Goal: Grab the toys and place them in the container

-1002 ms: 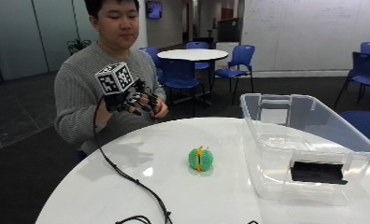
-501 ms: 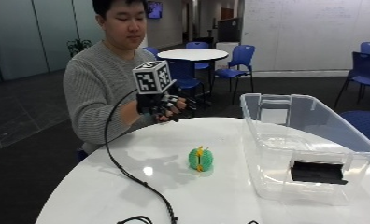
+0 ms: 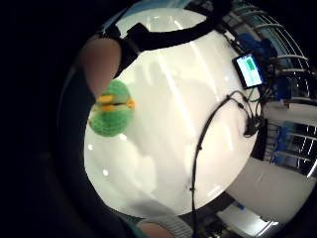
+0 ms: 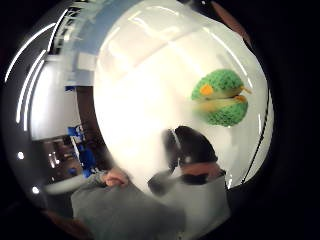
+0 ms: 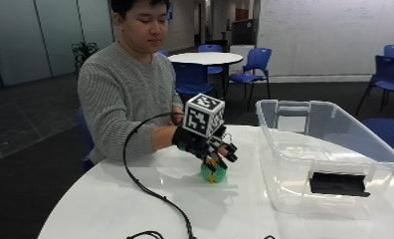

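Gloved right hand point(image 5: 207, 144) held directly above the green crocheted toy point(image 5: 213, 174), fingers point(image 5: 227, 151) spread downward and not closed on it. The toy sits near the middle of the white worktop point(image 5: 150, 209); the clear plastic container point(image 5: 329, 154) stands toward the worktop's right edge.

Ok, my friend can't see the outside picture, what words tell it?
A person's gloved right hand reaches down over a green knitted toy on a white round table. A clear plastic container stands beside it.
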### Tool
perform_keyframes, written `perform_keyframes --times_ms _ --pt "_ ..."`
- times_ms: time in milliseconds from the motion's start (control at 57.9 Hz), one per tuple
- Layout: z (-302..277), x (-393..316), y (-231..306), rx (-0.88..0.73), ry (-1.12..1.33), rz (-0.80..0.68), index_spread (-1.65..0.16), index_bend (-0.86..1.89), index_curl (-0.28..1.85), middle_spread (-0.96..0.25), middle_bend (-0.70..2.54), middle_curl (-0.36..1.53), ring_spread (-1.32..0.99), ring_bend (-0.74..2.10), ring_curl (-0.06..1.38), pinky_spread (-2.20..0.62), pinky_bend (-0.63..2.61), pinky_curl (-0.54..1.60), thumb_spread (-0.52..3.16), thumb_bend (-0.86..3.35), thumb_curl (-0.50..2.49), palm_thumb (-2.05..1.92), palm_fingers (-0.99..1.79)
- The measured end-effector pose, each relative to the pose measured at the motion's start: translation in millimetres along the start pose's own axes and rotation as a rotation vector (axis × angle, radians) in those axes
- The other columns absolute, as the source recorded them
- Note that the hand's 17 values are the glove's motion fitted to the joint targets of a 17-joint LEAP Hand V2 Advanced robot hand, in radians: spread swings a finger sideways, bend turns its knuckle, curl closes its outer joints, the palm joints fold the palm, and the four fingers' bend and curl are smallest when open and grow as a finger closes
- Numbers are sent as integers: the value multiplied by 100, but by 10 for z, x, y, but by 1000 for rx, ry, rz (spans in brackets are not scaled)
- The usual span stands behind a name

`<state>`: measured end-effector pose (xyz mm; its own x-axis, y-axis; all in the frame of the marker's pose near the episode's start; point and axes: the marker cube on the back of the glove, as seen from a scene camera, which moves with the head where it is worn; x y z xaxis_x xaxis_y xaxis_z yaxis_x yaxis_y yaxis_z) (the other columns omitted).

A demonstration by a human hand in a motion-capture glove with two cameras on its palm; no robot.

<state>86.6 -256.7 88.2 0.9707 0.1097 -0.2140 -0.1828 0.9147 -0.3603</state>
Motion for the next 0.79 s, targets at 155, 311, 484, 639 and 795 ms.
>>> perform_keyframes --times_ms 155,311,484,639,795 --pt "444 13 -101 -101 102 20 -34 12 25 -19 17 33 -27 80 28 -1 93 35 139 3 29 24 3" --pt "497 16 -148 -62 116 30 -35 16 24 -21 23 36 -32 92 32 -10 96 35 141 7 33 35 16" --pt "390 -13 -147 -16 109 -6 -36 16 27 -23 30 40 -38 96 34 -19 95 35 143 8 35 39 28" --pt "-585 -30 -76 135 -44 -103 -37 16 28 -26 36 44 -40 100 35 -25 96 35 144 6 38 40 39" --pt "-1657 -217 40 289 -81 -235 -37 16 29 -28 38 46 -40 101 37 -27 96 35 144 5 40 40 42"
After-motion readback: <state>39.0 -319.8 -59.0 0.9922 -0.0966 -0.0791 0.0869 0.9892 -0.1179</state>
